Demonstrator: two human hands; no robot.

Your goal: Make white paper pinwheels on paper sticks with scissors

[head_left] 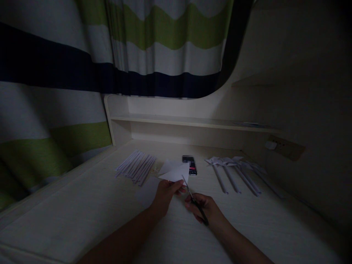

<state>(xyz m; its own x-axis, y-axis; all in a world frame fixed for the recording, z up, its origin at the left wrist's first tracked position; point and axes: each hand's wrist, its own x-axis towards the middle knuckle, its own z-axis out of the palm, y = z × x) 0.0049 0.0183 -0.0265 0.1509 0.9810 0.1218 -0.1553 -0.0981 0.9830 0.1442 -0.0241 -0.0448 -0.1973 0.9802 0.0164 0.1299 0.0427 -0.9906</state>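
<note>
at frame centre the left hand (pixel 165 194) pinches a folded paper (pixel 177 172), the right hand (pixel 205 209) closed on scissors (pixel 192 196) starting the cut, finished pinwheels (pixel 236 172) at right, rolled sticks (pixel 136 167) left unused.

The folded sheet (pixel 176 171) looks like matt white paper; the surface (pixel 82 205) is pale, smooth wood-grain laminate; the striped curtain (pixel 82 55) is cloth.

hands in view: two, a left hand (pixel 164 194) and a right hand (pixel 205 209)
small dark-handled scissors (pixel 194 198): one
white folded paper triangle (pixel 176 171): one
white paper pinwheels on rolled sticks (pixel 233 172): four or five, hard to tell
thin white rolled paper sticks (pixel 136 167): a pile, too many to count
small dark phone-like object (pixel 189 164): one
</note>
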